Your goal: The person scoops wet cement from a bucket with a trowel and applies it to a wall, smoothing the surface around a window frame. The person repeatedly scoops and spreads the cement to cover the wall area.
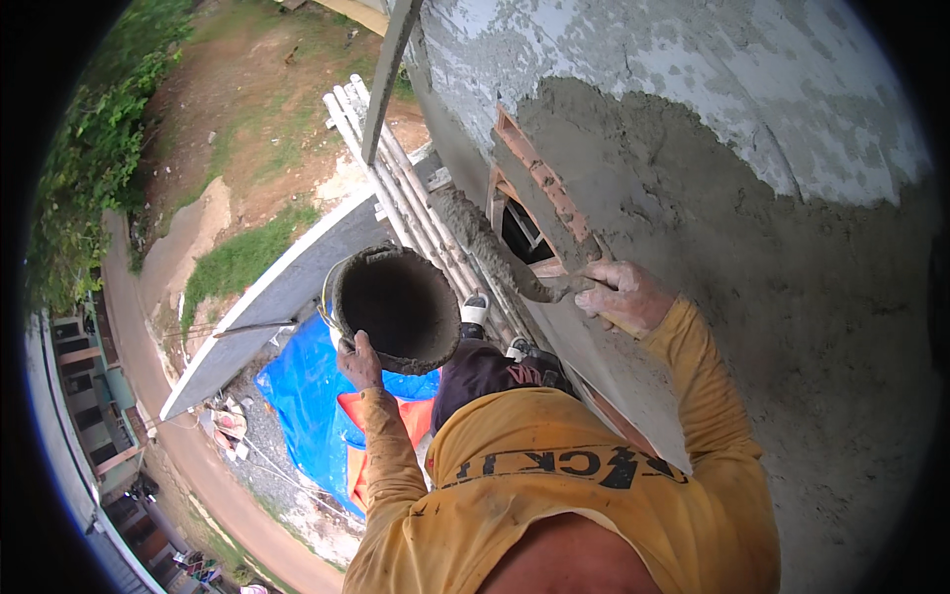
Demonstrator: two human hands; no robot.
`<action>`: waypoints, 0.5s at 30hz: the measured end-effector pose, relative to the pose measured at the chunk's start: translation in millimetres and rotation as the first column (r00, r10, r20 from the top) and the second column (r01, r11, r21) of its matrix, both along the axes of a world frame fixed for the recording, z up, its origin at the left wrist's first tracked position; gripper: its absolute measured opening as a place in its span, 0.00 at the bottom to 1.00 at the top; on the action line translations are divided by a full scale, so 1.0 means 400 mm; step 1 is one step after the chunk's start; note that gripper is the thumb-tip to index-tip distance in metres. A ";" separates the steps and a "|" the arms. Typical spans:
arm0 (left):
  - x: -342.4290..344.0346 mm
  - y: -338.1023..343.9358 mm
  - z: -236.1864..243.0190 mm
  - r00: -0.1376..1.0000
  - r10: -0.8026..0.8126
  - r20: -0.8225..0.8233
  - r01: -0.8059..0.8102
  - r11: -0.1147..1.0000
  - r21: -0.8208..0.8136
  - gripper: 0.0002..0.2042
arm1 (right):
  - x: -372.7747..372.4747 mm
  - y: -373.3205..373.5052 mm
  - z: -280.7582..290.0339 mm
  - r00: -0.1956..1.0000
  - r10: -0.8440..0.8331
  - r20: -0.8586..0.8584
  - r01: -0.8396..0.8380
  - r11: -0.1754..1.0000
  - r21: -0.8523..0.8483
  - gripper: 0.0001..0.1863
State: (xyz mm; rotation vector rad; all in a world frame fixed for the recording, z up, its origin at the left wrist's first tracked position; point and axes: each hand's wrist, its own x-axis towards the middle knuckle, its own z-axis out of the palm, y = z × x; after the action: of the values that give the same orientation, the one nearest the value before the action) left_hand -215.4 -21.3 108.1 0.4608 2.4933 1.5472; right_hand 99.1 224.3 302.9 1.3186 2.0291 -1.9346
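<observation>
A mortar-crusted bucket point(394, 307), dark inside, hangs out at my left side, with my left hand point(359, 361) closed on its near left rim. My right hand point(621, 297) grips the handle of a trowel point(500, 252), whose long blade is coated with wet grey mortar and points up-left, right of the bucket. Just beyond that blade is a window opening point(522, 234) with pinkish framing smeared with mortar. The wall point(737, 307) on my right carries rough wet grey plaster below a paler, patchy upper part.
I stand high on lashed bamboo poles point(396, 188). An upright plank point(388, 79) rises ahead. Far below are a concrete ledge point(247, 322), a blue tarp point(297, 381) with orange sheeting, a dirt path point(173, 386), grass, trees and low buildings at the left.
</observation>
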 end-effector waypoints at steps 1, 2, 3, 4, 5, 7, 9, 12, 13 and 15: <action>-0.031 -0.011 -0.022 1.000 0.003 -0.026 -0.005 0.996 -0.086 0.13 | 0.009 0.036 0.008 0.988 -0.152 -0.005 0.149 0.974 -0.171 0.26; -0.068 -0.032 -0.064 0.999 0.003 -0.049 -0.011 0.985 -0.173 0.14 | 0.016 0.073 0.023 0.964 -0.266 -0.004 0.264 0.958 -0.116 0.26; -0.084 -0.049 -0.090 0.997 0.002 -0.072 -0.021 0.965 -0.262 0.14 | 0.031 0.098 0.044 0.928 -0.373 -0.006 0.372 0.926 -0.062 0.25; -0.086 -0.046 -0.071 0.997 -0.013 -0.072 -0.009 0.958 -0.287 0.15 | 0.063 0.081 0.088 0.895 -0.446 0.012 0.446 0.895 0.026 0.22; -0.108 -0.063 -0.064 0.996 0.032 -0.087 -0.056 0.955 -0.290 0.15 | 0.094 0.067 0.127 0.870 -0.493 -0.006 0.491 0.864 0.117 0.20; -0.126 -0.112 -0.073 0.990 0.120 -0.079 -0.137 0.948 -0.288 0.15 | 0.213 -0.006 0.167 0.879 -0.410 -0.242 0.427 0.904 0.018 0.20; -0.149 -0.110 -0.088 0.979 0.179 -0.095 -0.196 0.955 -0.222 0.15 | 0.244 -0.087 0.166 0.894 -0.288 -0.343 0.345 0.931 0.119 0.19; -0.197 -0.151 -0.103 0.947 0.319 0.033 -0.309 0.935 -0.173 0.14 | 0.230 -0.142 0.073 0.920 -0.384 -0.084 0.388 0.921 0.044 0.16; -0.193 -0.122 -0.065 0.922 0.385 0.033 -0.378 0.917 -0.130 0.13 | 0.222 -0.157 0.015 0.908 -0.420 0.011 0.419 0.907 0.048 0.15; -0.227 -0.194 -0.035 0.873 0.482 0.073 -0.475 0.875 -0.095 0.12 | 0.237 -0.182 -0.105 0.911 -0.383 0.150 0.384 0.923 0.027 0.13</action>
State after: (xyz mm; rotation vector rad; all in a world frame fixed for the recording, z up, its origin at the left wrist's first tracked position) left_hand -306.1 -98.9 94.0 -0.2679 2.7093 1.5695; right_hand 193.8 151.4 261.0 1.9227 1.7989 -1.8928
